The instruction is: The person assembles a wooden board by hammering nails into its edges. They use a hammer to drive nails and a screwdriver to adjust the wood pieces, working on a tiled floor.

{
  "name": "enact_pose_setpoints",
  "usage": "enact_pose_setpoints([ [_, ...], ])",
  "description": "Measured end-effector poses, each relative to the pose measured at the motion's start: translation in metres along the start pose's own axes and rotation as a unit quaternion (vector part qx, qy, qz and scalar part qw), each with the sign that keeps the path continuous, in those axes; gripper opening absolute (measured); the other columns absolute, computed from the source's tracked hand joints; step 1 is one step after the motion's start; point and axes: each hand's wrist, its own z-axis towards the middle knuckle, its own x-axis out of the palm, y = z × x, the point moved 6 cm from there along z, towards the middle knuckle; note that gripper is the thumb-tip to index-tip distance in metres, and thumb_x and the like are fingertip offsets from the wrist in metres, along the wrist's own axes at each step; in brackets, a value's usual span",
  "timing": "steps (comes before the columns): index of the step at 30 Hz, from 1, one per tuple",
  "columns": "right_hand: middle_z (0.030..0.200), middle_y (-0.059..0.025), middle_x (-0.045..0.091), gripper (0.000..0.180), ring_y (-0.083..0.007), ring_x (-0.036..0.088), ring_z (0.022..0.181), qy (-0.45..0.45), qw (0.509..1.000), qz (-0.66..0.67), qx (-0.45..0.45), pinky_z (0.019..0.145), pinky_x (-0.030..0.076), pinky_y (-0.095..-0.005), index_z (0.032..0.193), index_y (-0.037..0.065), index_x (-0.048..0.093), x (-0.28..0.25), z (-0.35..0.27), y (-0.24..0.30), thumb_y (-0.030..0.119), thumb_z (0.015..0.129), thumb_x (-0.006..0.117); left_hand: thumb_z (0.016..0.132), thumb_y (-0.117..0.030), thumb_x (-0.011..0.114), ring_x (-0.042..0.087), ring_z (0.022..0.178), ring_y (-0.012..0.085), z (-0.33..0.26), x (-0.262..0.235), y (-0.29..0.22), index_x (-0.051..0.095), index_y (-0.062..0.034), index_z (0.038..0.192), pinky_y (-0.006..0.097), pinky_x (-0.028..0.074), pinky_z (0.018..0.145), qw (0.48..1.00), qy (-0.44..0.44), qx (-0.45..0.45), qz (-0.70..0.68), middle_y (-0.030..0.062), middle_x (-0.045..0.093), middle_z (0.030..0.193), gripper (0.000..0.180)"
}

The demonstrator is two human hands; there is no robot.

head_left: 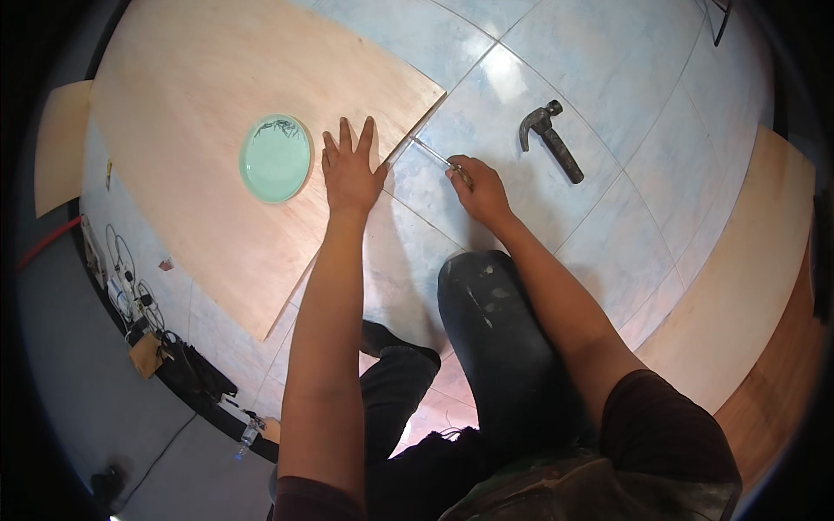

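Note:
A large plywood sheet (200,78) lies on the tiled floor, reaching from the upper left to in front of me. My left hand (351,178) rests flat near its right edge, fingers spread, holding nothing. In my right hand (483,193) is a screwdriver (437,155), gripped by its handle. Its metal shaft points up and left, with the tip at the board's edge; whether it touches the edge I cannot tell. Left of my left hand, a light green plate (271,169) sits on the plywood with several thin dark nails (278,128) along its far side.
A claw hammer (552,143) lies on the tiles right of my right hand. Curved-looking wooden panels (738,278) stand at the right side. Cables and a power strip (130,282) lie along the left, beside a dark bag (195,372). My knee (486,286) is below my right hand.

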Motion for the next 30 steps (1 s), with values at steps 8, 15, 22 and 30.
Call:
enact_pose_setpoints([
  [8, 0.094, -0.0146, 0.068, 0.025, -0.0331, 0.068, 0.081, 0.003, 0.999, 0.024, 0.033, 0.076, 0.053, -0.0437, 0.121, 0.008, 0.074, 0.001, 0.000, 0.001, 0.024, 0.101, 0.070, 0.098, -0.042, 0.072, 0.042, 0.148, 0.0589, 0.004, -0.004, 0.004, 0.041, -0.0305, 0.166, 0.054, 0.059, 0.104, 0.995, 0.044, 0.075, 0.044, 0.0238, 0.041, 0.168, 0.076],
  [15, 0.093, -0.0157, 0.068, 0.024, -0.0339, 0.067, 0.081, -0.008, 0.999, 0.045, 0.026, 0.076, 0.053, -0.0438, 0.120, 0.007, 0.073, -0.001, 0.000, 0.003, 0.022, 0.101, 0.071, 0.098, -0.038, 0.068, 0.056, 0.135, 0.0590, 0.006, 0.000, 0.003, 0.042, -0.0285, 0.166, 0.055, 0.064, 0.092, 0.988, 0.040, 0.122, 0.088, 0.0282, 0.052, 0.159, 0.072],
  [22, 0.097, -0.0190, 0.072, 0.023, -0.0369, 0.070, 0.086, -0.017, 0.997, 0.074, 0.008, 0.079, 0.055, -0.0440, 0.118, 0.003, 0.072, -0.003, 0.003, 0.000, 0.019, 0.101, 0.071, 0.098, -0.036, 0.067, 0.061, 0.130, 0.0589, 0.009, 0.002, 0.003, 0.043, -0.0244, 0.165, 0.054, 0.065, 0.089, 0.979, 0.047, 0.160, 0.119, 0.0303, 0.057, 0.153, 0.072],
  [30, 0.099, -0.0200, 0.074, 0.023, -0.0375, 0.071, 0.089, 0.011, 0.995, 0.091, 0.026, 0.082, 0.055, -0.0432, 0.117, 0.002, 0.071, -0.002, 0.004, -0.003, 0.019, 0.101, 0.071, 0.097, -0.032, 0.069, 0.064, 0.124, 0.0582, 0.012, 0.005, 0.002, 0.049, -0.0082, 0.158, 0.054, 0.065, 0.085, 0.970, 0.063, 0.195, 0.128, 0.0316, 0.060, 0.148, 0.068],
])
